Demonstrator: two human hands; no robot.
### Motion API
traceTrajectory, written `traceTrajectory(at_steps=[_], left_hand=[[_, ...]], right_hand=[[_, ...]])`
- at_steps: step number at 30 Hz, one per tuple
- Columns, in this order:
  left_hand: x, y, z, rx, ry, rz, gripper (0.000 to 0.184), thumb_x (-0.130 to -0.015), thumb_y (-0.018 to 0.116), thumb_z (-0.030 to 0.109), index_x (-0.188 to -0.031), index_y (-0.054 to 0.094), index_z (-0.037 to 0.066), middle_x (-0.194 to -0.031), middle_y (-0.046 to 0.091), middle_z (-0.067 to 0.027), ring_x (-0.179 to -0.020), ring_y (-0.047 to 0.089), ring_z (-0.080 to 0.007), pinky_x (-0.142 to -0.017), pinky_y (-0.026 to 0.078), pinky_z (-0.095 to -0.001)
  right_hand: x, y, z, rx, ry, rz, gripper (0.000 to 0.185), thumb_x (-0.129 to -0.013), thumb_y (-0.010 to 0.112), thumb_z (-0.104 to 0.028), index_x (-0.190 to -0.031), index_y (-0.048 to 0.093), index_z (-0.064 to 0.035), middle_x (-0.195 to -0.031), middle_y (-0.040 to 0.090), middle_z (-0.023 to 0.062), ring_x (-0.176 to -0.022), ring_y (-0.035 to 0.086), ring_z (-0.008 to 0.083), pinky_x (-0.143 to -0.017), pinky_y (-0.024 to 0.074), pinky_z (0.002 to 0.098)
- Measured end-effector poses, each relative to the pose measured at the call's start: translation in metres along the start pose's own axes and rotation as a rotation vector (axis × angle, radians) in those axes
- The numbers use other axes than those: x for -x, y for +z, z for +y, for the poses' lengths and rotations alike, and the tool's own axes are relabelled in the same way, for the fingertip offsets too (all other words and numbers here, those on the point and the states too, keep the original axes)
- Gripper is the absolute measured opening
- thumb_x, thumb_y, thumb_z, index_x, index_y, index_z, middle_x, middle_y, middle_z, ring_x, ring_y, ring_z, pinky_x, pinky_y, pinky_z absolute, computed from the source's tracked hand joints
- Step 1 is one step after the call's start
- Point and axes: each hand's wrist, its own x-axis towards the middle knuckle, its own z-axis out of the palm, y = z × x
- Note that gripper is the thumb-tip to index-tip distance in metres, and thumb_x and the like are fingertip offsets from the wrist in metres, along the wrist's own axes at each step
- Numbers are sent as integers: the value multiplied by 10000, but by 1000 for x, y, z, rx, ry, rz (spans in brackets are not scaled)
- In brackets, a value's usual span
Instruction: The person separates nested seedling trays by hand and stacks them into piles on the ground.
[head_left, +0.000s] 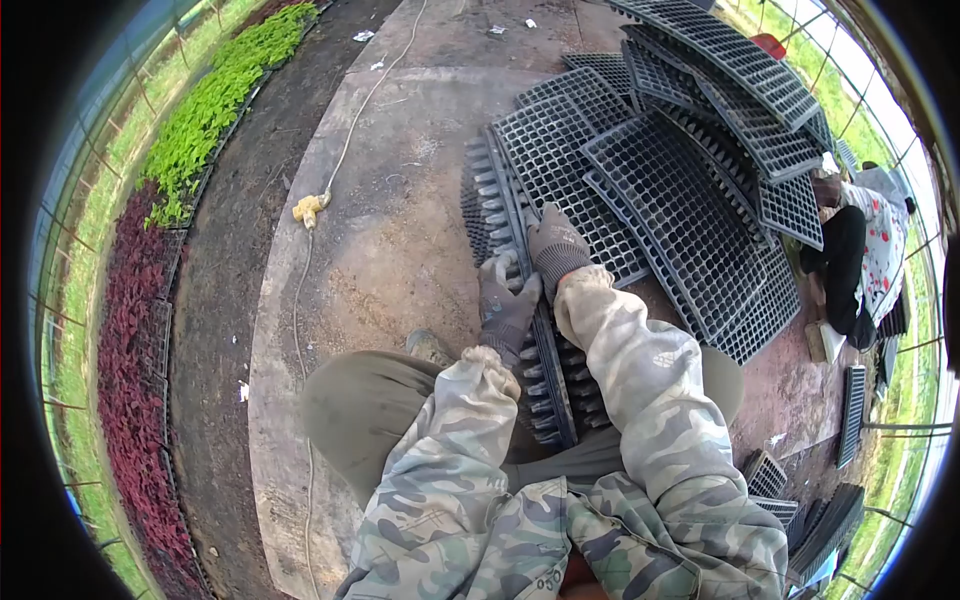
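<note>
Black plastic seedling trays [549, 375] stand on edge between my knees, their cell bottoms sticking out to the left. My left hand [506, 300], in a grey glove, grips the trays' edge from the left with curled fingers. Just beyond it, my right hand [556, 246], gloved too, is closed on the upper edge, its fingertips partly hidden. Against these trays, on the right, leans a flat grid tray [560, 150] with square cells.
A big heap of seedling trays [680, 210] spreads to the right. Another person [870, 250] sits beyond it. A pale cord with a yellow connector [311, 209] runs along the floor on the left. Green seedlings [215, 110] and dark red plants [135, 370] line the far left.
</note>
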Motion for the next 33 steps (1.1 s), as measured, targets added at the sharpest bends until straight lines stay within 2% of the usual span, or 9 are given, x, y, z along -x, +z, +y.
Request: traceTrajectory(at_steps=[5, 7, 8, 13, 16, 22, 29, 31, 33], left_hand=[[-2, -15, 25, 267, -276, -24, 582, -720, 753, 217, -1201, 529, -20, -1207, 464, -152, -1057, 545, -227, -891, 482, -329], [-4, -13, 20, -39, -84, -49, 600, -703, 756, 229, -1198, 530, -25, -1226, 451, -152, -1069, 536, -242, -914, 476, -344], [-5, -16, 33, 161, -253, -143, 608, -689, 757, 244, -1186, 536, -28, -1239, 438, -150, -1082, 525, -254, -928, 472, -354], [0, 3, 10, 10, -113, -105, 591, -691, 760, 232, -1172, 539, -28, -1230, 431, -147, -1089, 526, -250, -908, 490, -357], [8, 11, -2, 124, -126, -6, 556, -643, 772, 292, -1109, 595, 48, -1153, 496, -183, -1091, 508, -343, -953, 430, -417], [5, -12, 0, 9, -24, -27, 538, -704, 754, 180, -1148, 536, -31, -1205, 441, -149, -1049, 556, -242, -872, 513, -347], [-3, -32, 37, 90, -192, -165, 476, -694, 747, 172, -1081, 568, -41, -1142, 489, -139, -995, 573, -218, -843, 508, -319], [7, -33, 28, 130, -180, -121, 470, -691, 747, 167, -1073, 566, -38, -1130, 496, -133, -973, 578, -211, -832, 510, -314], [28, -52, 26, 185, -185, -52, 439, -682, 750, 150, -1038, 560, -23, -1094, 517, -117, -917, 594, -195, -798, 522, -300]], right_hand=[[-33, 0, -9, 118, 41, -35, 453, -980, 337, -417, -1181, 547, -70, -1143, 630, 179, -1097, 588, 344, -935, 460, 461], [-43, -3, 14, 75, 72, 42, 493, -981, 305, -445, -1178, 565, -76, -1135, 629, 187, -1093, 586, 353, -942, 449, 456], [-48, -5, 23, 48, 87, 33, 491, -980, 308, -445, -1175, 564, -76, -1140, 626, 190, -1090, 587, 354, -940, 451, 457], [-43, -1, 10, 107, 88, 69, 463, -960, 382, -434, -1220, 507, -72, -1142, 613, 214, -1084, 588, 352, -922, 458, 457], [-49, -6, -25, 132, 95, 60, 440, -960, 396, -399, -1226, 496, -64, -1142, 622, 195, -1088, 593, 338, -918, 468, 464], [-70, -6, -37, 174, 92, 12, 416, -981, 371, -396, -1188, 577, -100, -1181, 629, 137, -1115, 597, 301, -925, 483, 442], [-82, -14, -10, 96, 118, 43, 362, -953, 433, -345, -1170, 602, -109, -1154, 635, 154, -1087, 610, 309, -908, 491, 425], [-100, -1, 13, 146, 137, 148, 458, -957, 380, -436, -1148, 606, -87, -1107, 644, 170, -1067, 608, 291, -898, 472, 438], [-165, 12, 114, -216, 317, -8, 501, -955, 397, -448, -1108, 629, -31, -1041, 661, 192, -973, 649, 304, -836, 508, 409]])
